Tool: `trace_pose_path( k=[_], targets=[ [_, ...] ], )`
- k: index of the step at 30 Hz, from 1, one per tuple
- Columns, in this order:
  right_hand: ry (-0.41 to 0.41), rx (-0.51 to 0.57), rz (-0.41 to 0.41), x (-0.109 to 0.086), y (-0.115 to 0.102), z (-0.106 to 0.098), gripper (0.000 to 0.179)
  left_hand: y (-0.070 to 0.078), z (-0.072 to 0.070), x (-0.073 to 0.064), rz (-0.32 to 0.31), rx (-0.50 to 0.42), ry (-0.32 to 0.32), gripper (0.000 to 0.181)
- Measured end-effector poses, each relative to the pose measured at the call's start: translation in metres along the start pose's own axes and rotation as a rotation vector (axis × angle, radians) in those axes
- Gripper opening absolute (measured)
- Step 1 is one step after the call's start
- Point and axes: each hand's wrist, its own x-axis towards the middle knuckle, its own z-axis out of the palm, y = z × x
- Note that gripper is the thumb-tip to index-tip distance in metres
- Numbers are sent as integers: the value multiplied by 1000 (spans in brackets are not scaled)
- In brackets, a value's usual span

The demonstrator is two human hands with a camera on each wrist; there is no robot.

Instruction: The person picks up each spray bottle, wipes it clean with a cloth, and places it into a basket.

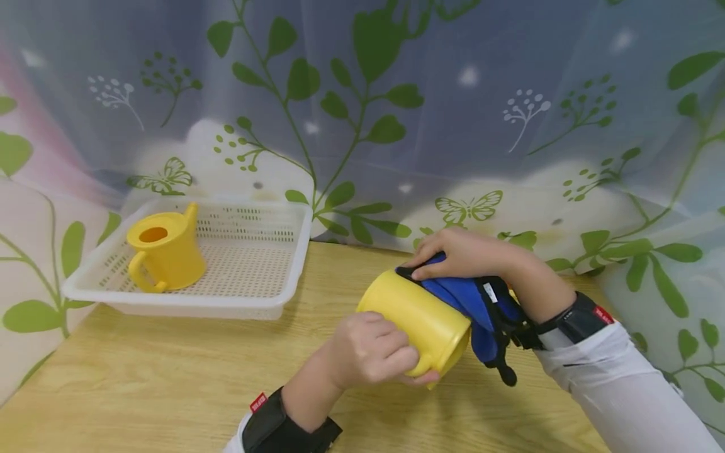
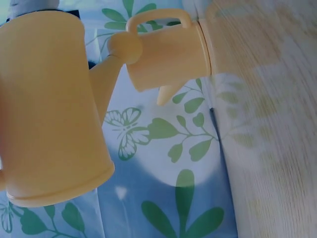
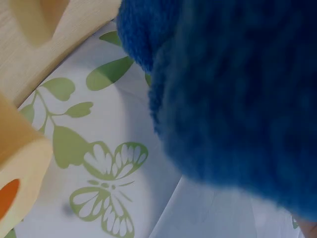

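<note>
The fingers of my left hand [image 1: 374,352] are curled in tight around the lower part of a smooth yellow plastic cylindrical can [image 1: 416,314], close to its handle. I have the can tilted over the counter [image 1: 198,377], a pale wood-grained surface, with one end up and away to my left and the other down toward my right.

My right hand [image 1: 467,251] is bent over a soft blue fabric cloth [image 1: 453,292] with black edging, the thumb and fingers closed on its folds. I hold the cloth against the upper side of the can; the rest of it hangs down past the can's lower end, with a small white label [image 1: 489,292] showing near the black trim. In the right wrist view the fabric looks fuzzy and blocks much of what lies behind it, including nearly all of my fingers.

Well apart to my left, a white perforated plastic basket [image 1: 187,301] sits on the counter near the patterned curtain [image 1: 442,145] of green leaves and butterflies. Inside it, on the left side, a yellow plastic watering can [image 1: 175,258] stands upright, its spout pointing away from me and its looped handle toward me. I wear a black band on each wrist, and a white sleeve [image 1: 634,384] covers my right forearm.
</note>
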Motion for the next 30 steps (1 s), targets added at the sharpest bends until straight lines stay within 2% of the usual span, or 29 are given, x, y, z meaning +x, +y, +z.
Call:
trace_pose_path(
  k=[7,12,23,30],
  targets=[
    [8,-52,31,10,-6,0,30,-1,1,-1,-3,6,20,42],
    [4,-52,15,11,-4,1,30,-1,0,-2,-28,-2,10,43],
    [-26,13,5,-5,-1,-3,29,-12,-4,-10,-54,14,11,42],
    [-19,15,9,-19,1,-4,29,-18,-4,-14,-59,39,32,43]
  ],
)
